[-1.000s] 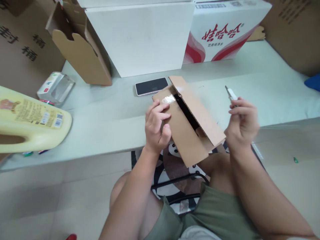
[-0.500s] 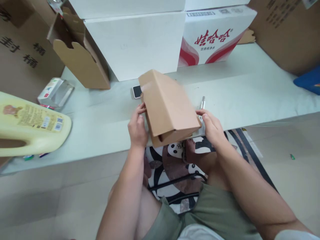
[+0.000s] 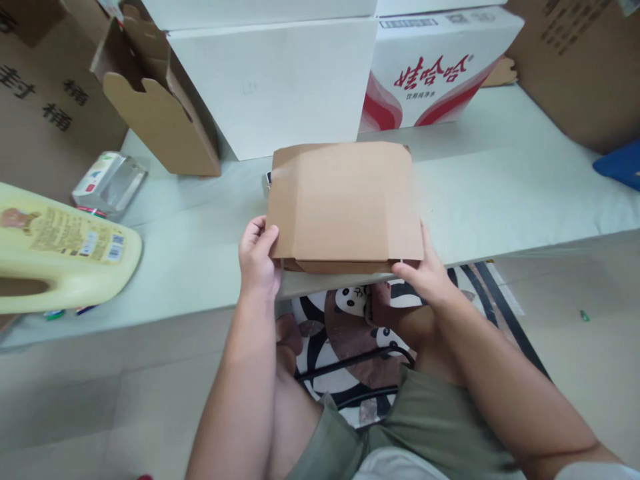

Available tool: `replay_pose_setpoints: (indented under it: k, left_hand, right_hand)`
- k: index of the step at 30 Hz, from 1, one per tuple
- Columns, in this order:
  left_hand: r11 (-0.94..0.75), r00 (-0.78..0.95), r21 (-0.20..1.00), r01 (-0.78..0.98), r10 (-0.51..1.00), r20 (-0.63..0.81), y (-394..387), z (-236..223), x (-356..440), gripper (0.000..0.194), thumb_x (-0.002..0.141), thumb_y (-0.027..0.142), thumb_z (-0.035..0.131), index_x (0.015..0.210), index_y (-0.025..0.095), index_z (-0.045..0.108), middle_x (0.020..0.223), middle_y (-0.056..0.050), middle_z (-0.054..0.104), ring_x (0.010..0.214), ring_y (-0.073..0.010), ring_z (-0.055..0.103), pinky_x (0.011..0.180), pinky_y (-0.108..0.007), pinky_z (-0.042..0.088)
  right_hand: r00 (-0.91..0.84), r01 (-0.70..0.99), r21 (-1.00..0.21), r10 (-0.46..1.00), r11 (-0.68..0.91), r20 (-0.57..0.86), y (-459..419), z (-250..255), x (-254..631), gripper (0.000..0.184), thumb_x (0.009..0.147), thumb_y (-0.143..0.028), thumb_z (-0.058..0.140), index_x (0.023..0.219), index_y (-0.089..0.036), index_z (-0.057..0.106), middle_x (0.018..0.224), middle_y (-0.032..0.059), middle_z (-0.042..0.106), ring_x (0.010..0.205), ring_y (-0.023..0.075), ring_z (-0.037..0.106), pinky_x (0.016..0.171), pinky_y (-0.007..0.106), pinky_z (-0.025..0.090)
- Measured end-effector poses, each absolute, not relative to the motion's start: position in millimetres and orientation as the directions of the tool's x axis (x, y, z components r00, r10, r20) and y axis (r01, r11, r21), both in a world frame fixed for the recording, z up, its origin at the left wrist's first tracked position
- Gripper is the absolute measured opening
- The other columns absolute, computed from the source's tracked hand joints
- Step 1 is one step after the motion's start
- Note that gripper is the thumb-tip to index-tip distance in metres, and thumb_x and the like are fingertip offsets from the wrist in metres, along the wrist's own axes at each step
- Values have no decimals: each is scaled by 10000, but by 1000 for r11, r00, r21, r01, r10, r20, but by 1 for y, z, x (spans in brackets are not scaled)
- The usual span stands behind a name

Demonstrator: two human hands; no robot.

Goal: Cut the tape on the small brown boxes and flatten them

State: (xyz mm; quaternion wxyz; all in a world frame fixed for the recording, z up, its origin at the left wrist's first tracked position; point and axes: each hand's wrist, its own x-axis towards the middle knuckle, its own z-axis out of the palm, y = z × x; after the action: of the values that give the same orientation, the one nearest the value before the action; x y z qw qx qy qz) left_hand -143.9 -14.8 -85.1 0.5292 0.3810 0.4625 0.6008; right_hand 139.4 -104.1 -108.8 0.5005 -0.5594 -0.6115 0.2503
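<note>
A brown cardboard box (image 3: 345, 200), folded nearly flat with a broad face up, spans the space between my hands at the table's front edge. My left hand (image 3: 260, 257) grips its near left corner, thumb on top and fingers curled at the side. At the near right corner, my right hand (image 3: 423, 267) holds the box, with the thumb along the front edge and the fingers partly hidden behind the side flap. Part of a small dark-screened device (image 3: 269, 179) peeks out past the box's left edge.
Behind stand a white carton (image 3: 273, 87) and a white carton with red lettering (image 3: 430, 80). An upright brown cardboard box (image 3: 160, 127), a clear plastic container (image 3: 111, 183) and a yellow jug (image 3: 75, 247) are at left. A blue object (image 3: 620, 165) lies at the right.
The box has turned from its slanted pose to lie square, its broad face now upward. It covers most of the device and the slim silver item. My left hand has moved left, thumb on top.
</note>
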Motion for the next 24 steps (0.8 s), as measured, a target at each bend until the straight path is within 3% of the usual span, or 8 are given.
replay_pose_setpoints:
  k: [2, 5, 8, 11, 16, 20, 24]
  left_hand:
    - [-2, -130, 955, -296, 991, -38, -14, -88, -144, 379, 718, 485, 796, 940, 246, 602, 893, -29, 672, 749, -200, 657, 602, -312, 522]
    - [-15, -31, 960, -280, 1000, 6, -14, -92, -144, 529, 705, 609, 787, 1059, 258, 610, 989, -52, 688, 842, -232, 692, 626, -321, 542]
    - [-82, 30, 986, -147, 996, 87, -15, -94, -143, 722, 669, 689, 821, 1189, 251, 579, 1096, -77, 694, 957, -250, 699, 751, -338, 564]
    - [-154, -11, 988, 1, 988, 154, -16, -93, -140, 771, 675, 721, 825, 1209, 228, 564, 1067, -84, 706, 907, -224, 692, 747, -322, 557]
    - [-101, -13, 993, -56, 995, 100, -21, -86, -137, 663, 684, 579, 877, 1180, 232, 606, 949, -57, 730, 770, -195, 699, 611, -274, 531]
    - [16, 62, 968, -251, 998, -1, -21, -78, -140, 342, 774, 473, 739, 987, 207, 708, 744, -27, 679, 590, -166, 627, 475, -258, 446]
    - [-60, -43, 980, -192, 998, 52, -16, -82, -147, 252, 712, 288, 837, 939, 221, 750, 989, -50, 755, 995, -228, 710, 769, -281, 575]
  right_hand:
    - [122, 386, -898, 953, 213, 279, -105, -107, 138, 853, 791, -581, 783, 1517, -362, 393, 1546, 118, 583, 1363, 324, 621, 1064, 483, 573]
    - [186, 316, -936, 957, 156, 223, -104, -101, 133, 763, 804, -525, 775, 1458, -299, 454, 1386, 129, 693, 1255, 316, 685, 1026, 495, 591]
    - [317, 253, -963, 932, 96, 176, -103, -94, 129, 660, 799, -499, 781, 1357, -261, 521, 1300, 121, 726, 1208, 306, 695, 1018, 491, 584]
    - [410, 209, -976, 902, 55, 138, -103, -90, 125, 569, 790, -468, 805, 1267, -266, 568, 1234, 95, 742, 1146, 285, 702, 983, 457, 587]
    - [464, 109, -993, 882, 37, 84, -103, -94, 126, 372, 865, -559, 715, 1092, -274, 638, 988, 24, 730, 885, 210, 691, 778, 352, 583]
    - [629, -13, -993, 773, 118, 83, -96, -99, 132, 313, 892, -559, 644, 846, -255, 591, 833, 0, 630, 766, 174, 624, 692, 306, 537]
    - [635, -8, -980, 758, 201, 150, -95, -96, 137, 345, 865, -579, 629, 799, -253, 538, 789, 8, 573, 766, 199, 617, 705, 342, 540]
